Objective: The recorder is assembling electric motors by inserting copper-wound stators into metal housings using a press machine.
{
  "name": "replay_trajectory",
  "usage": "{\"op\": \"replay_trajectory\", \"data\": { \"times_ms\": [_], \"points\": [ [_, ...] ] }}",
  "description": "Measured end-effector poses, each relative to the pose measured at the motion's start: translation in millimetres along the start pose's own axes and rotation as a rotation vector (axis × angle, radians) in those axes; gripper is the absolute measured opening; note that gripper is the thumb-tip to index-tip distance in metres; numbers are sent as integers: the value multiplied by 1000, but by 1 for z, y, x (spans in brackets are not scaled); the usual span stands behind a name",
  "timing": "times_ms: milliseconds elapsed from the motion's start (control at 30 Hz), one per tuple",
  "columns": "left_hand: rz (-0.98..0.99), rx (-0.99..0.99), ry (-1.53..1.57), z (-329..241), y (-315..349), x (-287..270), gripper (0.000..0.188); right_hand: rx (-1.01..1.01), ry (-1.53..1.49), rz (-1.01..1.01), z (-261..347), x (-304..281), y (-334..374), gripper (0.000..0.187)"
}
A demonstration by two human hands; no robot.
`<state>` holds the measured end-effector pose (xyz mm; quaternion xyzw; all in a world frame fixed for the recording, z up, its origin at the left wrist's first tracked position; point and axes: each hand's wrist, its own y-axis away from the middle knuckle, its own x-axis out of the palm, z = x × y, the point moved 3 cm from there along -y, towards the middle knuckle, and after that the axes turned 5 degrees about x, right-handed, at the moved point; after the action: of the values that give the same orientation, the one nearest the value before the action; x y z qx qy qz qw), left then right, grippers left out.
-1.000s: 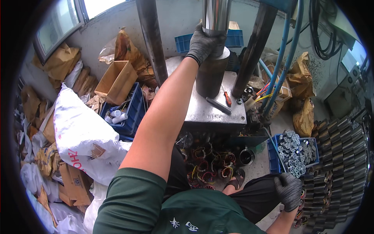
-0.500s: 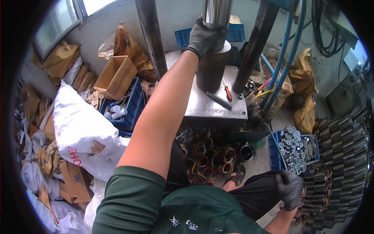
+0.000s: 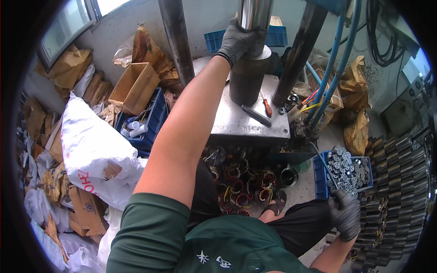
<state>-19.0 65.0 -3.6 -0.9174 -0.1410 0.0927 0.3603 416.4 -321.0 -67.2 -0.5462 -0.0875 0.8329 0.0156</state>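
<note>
Curled grip — left hand (image 3: 239,42) around the grey collar (image 3: 258,48) beneath the polished ram (image 3: 256,16) — right hand's (image 3: 345,214) hold unclear.

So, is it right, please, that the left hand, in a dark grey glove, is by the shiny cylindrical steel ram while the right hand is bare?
The right hand isn't bare: the head view shows it in a dark grey glove too. The gloved left hand is indeed by the shiny cylindrical steel ram.
</note>
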Motion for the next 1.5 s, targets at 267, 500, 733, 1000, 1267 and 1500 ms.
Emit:
{"op": "replay_trajectory", "data": {
  "times_ms": [267, 500, 733, 1000, 1267, 1500],
  "points": [
    [52, -75, 132, 9, -1, -2, 107, -421, 166, -653, 22, -68, -154, 17],
    [-6, -73, 232, 4, 6, -4, 99, -369, 183, -505, 18, -71, -173, 15],
    [77, 48, 31, -42, 11, 1, 80, -131, 164, 225, 0, -17, -32, 32],
    [57, -341, 1095, -41, 8, 19, 77, -16, 107, 83, -6, 26, 19, 11],
    [153, -3, -30, -44, 12, 9, 63, -42, 161, -26, -2, 21, 15, 10],
    [-5, -84, -47, 9, 0, 0, 83, -68, 159, -57, -8, 19, 15, 10]
  ]
}}
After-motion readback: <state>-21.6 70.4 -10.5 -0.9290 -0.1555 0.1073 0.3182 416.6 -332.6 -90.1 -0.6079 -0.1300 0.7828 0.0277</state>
